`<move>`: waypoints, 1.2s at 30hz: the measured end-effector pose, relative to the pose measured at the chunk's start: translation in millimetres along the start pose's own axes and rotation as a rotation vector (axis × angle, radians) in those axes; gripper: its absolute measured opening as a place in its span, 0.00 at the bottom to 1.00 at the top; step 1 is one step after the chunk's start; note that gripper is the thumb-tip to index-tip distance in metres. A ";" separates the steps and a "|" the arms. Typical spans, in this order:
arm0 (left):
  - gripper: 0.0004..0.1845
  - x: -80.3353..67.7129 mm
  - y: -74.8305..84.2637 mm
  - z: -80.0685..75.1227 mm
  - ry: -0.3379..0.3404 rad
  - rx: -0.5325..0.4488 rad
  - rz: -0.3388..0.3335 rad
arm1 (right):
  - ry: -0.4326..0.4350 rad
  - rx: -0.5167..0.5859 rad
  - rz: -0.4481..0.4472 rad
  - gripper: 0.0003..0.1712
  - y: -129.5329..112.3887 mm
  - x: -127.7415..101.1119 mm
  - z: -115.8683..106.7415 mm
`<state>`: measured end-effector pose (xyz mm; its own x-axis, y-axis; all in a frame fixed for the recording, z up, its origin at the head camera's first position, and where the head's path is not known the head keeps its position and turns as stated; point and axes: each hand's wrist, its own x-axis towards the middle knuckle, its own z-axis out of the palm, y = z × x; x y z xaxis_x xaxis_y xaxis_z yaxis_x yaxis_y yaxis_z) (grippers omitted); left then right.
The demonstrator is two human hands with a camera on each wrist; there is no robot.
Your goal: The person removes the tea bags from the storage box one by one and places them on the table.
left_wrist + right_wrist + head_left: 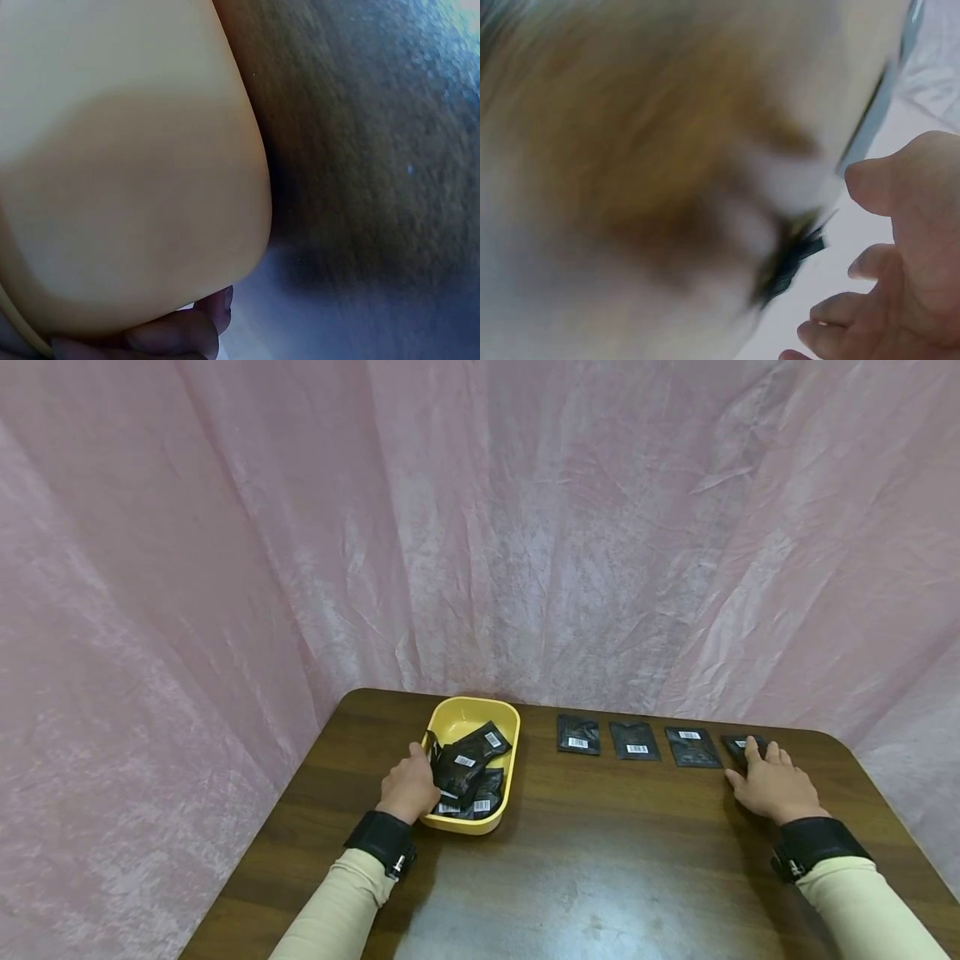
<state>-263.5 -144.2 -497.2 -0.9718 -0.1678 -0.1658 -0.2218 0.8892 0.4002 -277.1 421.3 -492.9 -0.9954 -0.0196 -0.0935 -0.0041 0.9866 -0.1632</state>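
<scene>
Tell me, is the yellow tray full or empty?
Partly full: several black sachets lie piled in the yellow tray, its far end bare.

— Left hand (408, 787)?
— Reaching forward, knuckles up, fingers curled downward; black band at the wrist, cream sleeve behind.
— Right hand (771, 783)?
— Stretched out flat, palm down, fingers straight and slightly spread; same band, same sleeve.

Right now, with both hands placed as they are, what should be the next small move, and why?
Probably the right hand should lift off the fourth packet, which seems already laid at the end of the row beside three others on the table. Meanwhile the left hand is at the yellow tray, gripping one of the black packets piled there, apparently the next for the row.
</scene>
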 end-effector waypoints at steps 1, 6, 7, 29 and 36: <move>0.33 0.0 0.0 -0.5 0.003 0.001 0.001 | 0.017 -0.005 -0.004 0.49 -3.6 -0.9 -1.5; 0.32 0.5 -0.9 -2.3 0.004 0.000 0.001 | 0.112 0.002 -0.045 0.47 -34.3 0.3 -10.2; 0.32 0.7 -1.6 -2.4 0.003 0.002 0.001 | 0.139 0.004 -0.055 0.46 -43.4 1.4 -11.5; 0.33 3.6 -5.2 -3.1 0.015 -0.015 -0.010 | 0.301 0.043 -0.506 0.45 -303.5 11.5 -5.2; 0.32 5.1 -8.1 -4.0 0.042 -0.003 0.007 | 0.174 0.040 -0.635 0.44 -358.7 17.4 18.9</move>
<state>-267.0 -154.0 -497.6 -0.9758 -0.1794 -0.1247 -0.2151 0.8892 0.4038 -291.2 64.0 -454.5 -0.8018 -0.5657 0.1925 -0.5951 0.7853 -0.1707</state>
